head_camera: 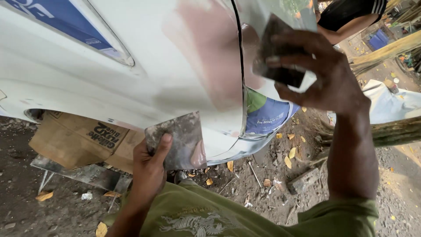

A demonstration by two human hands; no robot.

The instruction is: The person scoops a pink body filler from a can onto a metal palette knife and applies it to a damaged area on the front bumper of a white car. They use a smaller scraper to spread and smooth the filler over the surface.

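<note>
Left hand [149, 164] gripping putty board [177, 140], right hand [318, 74] pressing spreader [276, 55] on panel [131, 83]

An open-air car body repair yard. A white car body panel [131, 79] with a pinkish filler patch [206, 57] fills the view from 9 to 12 o'clock. Under it lies bare dirt ground [263, 193] strewn with yellow leaves, cardboard [74, 138] at 8 o'clock, rough timber poles [390, 131] at 3.
</note>
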